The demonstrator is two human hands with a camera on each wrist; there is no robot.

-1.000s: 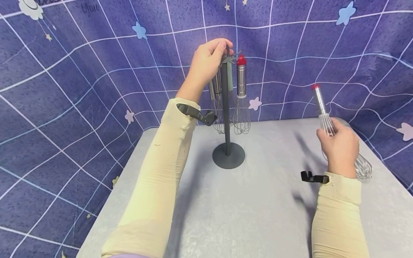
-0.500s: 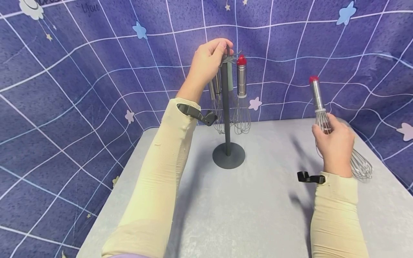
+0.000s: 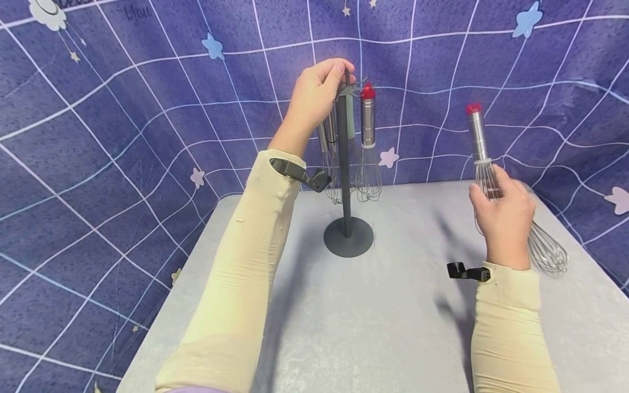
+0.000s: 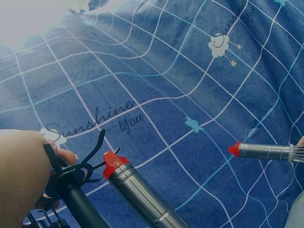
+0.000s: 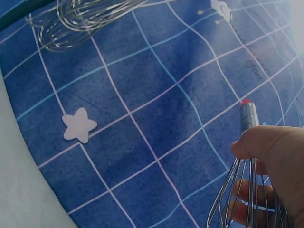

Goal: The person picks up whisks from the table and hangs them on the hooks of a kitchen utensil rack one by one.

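Note:
My left hand (image 3: 316, 90) holds the top of a dark grey hanging stand (image 3: 345, 185), thumb and fingers at its upper tip above the hooks (image 4: 76, 173). A whisk with a steel handle and red end (image 3: 368, 123) hangs on the stand's right side. Behind the pole hang several more whisks, partly covered by my left hand and the pole. Off to the right, my right hand (image 3: 508, 218) grips another red-ended whisk (image 3: 478, 134) by its wires, handle pointing up. The right wrist view shows the thumb across this whisk's wires (image 5: 242, 190) and fingers behind them.
A whisk's wire loops (image 3: 547, 251) lie on the grey table (image 3: 383, 327) beyond my right hand, which hides the rest of it. The stand's round base (image 3: 348, 245) rests on the table. A blue patterned cloth (image 3: 422, 65) rises behind and at the sides.
My right hand has moved a little to the left, and the whisk in it has risen and come more upright. My left hand and the stand stay where they were.

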